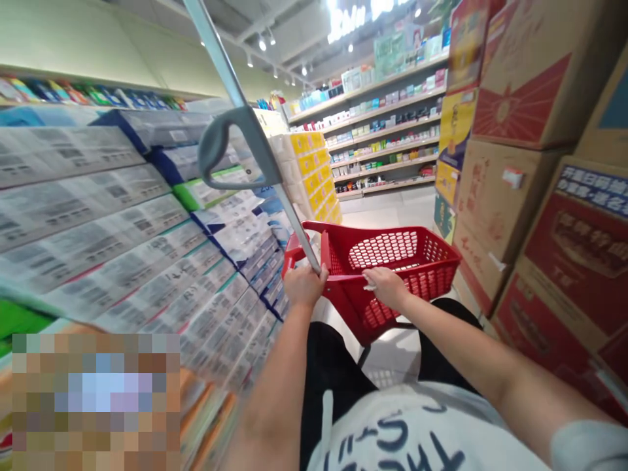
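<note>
As we look down past our white T-shirt [417,435] with its dark lettering and our black shorts [328,373], our left hand [305,288] and right hand [387,289] both lie on the rim of a red plastic shopping basket [432,261] with lattice walls, which sits straight ahead of us, its long axis running forward. Our left fingers [307,278] curl closed around the rim at the foot of a slim metal pole [289,203], so that hand is nearer the pole, which rises to a curved grey plastic grip [210,147]. Our right fingers [377,278] curl over the rim further right, beside a small white scrap [369,283] too small to identify. Beyond, plastic-wrapped packs [88,222] fill the left, brown cardboard cartons [510,196] stack up on the right, and white shelves of boxed goods [383,137] stand farthest off.
</note>
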`<state>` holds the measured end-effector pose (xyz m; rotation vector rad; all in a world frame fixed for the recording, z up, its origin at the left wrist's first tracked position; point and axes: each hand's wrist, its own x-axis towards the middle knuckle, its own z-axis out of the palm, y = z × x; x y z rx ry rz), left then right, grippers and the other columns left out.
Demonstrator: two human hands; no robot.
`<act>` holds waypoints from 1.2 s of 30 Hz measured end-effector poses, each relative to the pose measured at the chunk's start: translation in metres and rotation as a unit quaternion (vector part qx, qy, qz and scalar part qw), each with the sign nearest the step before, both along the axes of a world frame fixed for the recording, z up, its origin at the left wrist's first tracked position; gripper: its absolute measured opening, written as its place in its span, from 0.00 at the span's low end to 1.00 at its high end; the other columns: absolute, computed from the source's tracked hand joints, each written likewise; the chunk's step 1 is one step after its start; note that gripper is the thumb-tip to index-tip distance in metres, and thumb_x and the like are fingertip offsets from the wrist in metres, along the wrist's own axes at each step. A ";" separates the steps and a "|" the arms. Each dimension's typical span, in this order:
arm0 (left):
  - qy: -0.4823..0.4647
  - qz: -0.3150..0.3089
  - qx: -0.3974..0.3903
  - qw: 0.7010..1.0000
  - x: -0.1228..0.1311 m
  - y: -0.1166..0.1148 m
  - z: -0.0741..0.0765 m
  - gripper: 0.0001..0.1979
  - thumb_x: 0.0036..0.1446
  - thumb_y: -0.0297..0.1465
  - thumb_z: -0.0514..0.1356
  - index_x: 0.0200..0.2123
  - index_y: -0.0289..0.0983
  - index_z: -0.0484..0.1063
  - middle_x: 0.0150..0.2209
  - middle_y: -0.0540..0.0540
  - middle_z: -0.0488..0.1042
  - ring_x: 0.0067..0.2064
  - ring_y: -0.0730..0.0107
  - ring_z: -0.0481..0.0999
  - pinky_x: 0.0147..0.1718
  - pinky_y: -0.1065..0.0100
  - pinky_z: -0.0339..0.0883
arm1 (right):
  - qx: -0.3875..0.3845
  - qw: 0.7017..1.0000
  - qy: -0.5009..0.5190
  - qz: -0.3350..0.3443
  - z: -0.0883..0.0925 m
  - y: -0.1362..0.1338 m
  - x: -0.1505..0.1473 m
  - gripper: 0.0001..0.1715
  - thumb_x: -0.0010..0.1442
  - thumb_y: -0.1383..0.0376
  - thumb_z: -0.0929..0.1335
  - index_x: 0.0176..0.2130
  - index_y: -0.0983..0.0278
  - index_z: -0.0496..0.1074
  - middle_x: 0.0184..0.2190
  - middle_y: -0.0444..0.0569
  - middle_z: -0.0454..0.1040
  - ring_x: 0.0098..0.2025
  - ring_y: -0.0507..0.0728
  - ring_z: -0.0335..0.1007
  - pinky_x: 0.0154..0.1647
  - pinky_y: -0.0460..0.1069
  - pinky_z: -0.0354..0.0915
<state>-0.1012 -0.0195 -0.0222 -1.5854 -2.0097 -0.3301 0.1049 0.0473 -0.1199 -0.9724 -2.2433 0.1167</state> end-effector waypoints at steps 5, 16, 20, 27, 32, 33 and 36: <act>0.003 -0.003 -0.002 1.000 0.004 0.006 0.001 0.27 0.59 0.44 0.44 0.32 0.33 0.77 0.29 0.39 0.76 0.34 0.60 0.74 0.40 0.62 0.58 | -0.092 0.992 -0.031 -0.076 0.015 0.003 0.000 0.11 0.56 0.72 0.61 0.35 0.63 0.71 0.32 0.49 0.74 0.36 0.55 0.67 0.37 0.48 0.58; 0.007 -0.019 0.017 1.000 0.013 0.009 -0.005 0.26 0.59 0.44 0.45 0.32 0.34 0.77 0.28 0.38 0.76 0.33 0.58 0.75 0.39 0.60 0.59 | 0.030 0.998 0.061 0.000 -0.015 0.006 0.019 0.22 0.57 0.74 0.60 0.50 0.67 0.67 0.48 0.56 0.70 0.50 0.59 0.62 0.53 0.54 0.56; -0.002 -0.021 0.025 0.999 0.014 0.011 -0.004 0.27 0.59 0.45 0.44 0.30 0.34 0.77 0.27 0.38 0.76 0.32 0.58 0.75 0.38 0.60 0.60 | -0.019 0.995 0.073 -0.060 -0.011 0.009 0.023 0.18 0.58 0.73 0.59 0.47 0.66 0.68 0.43 0.56 0.72 0.46 0.59 0.65 0.50 0.54 0.59; 0.002 -0.029 0.033 0.999 0.019 0.012 -0.004 0.27 0.59 0.44 0.45 0.29 0.34 0.78 0.27 0.38 0.76 0.32 0.59 0.75 0.39 0.61 0.60 | -0.042 0.987 0.152 0.009 0.003 -0.015 -0.021 0.26 0.52 0.74 0.62 0.52 0.65 0.60 0.45 0.55 0.70 0.48 0.59 0.66 0.48 0.54 0.64; -0.001 -0.044 0.037 0.998 0.018 0.013 -0.005 0.28 0.59 0.45 0.44 0.30 0.34 0.78 0.27 0.38 0.76 0.32 0.58 0.75 0.38 0.60 0.59 | 0.012 0.981 0.178 0.071 -0.006 -0.009 -0.018 0.22 0.55 0.74 0.60 0.50 0.68 0.64 0.52 0.60 0.66 0.60 0.60 0.56 0.58 0.57 0.57; -0.004 -0.048 0.037 0.998 0.018 0.013 -0.005 0.28 0.59 0.44 0.44 0.29 0.34 0.78 0.27 0.38 0.76 0.32 0.58 0.75 0.38 0.60 0.59 | 0.017 0.980 0.180 0.077 -0.008 -0.007 -0.015 0.21 0.56 0.73 0.59 0.50 0.68 0.64 0.53 0.59 0.66 0.60 0.60 0.56 0.58 0.57 0.58; -0.006 -0.054 0.044 0.998 0.017 0.014 -0.006 0.28 0.59 0.44 0.44 0.28 0.34 0.78 0.26 0.38 0.76 0.32 0.59 0.75 0.37 0.60 0.59 | 0.033 0.981 0.177 0.072 -0.010 -0.002 -0.008 0.19 0.59 0.71 0.60 0.49 0.65 0.66 0.54 0.57 0.65 0.58 0.59 0.58 0.56 0.56 0.61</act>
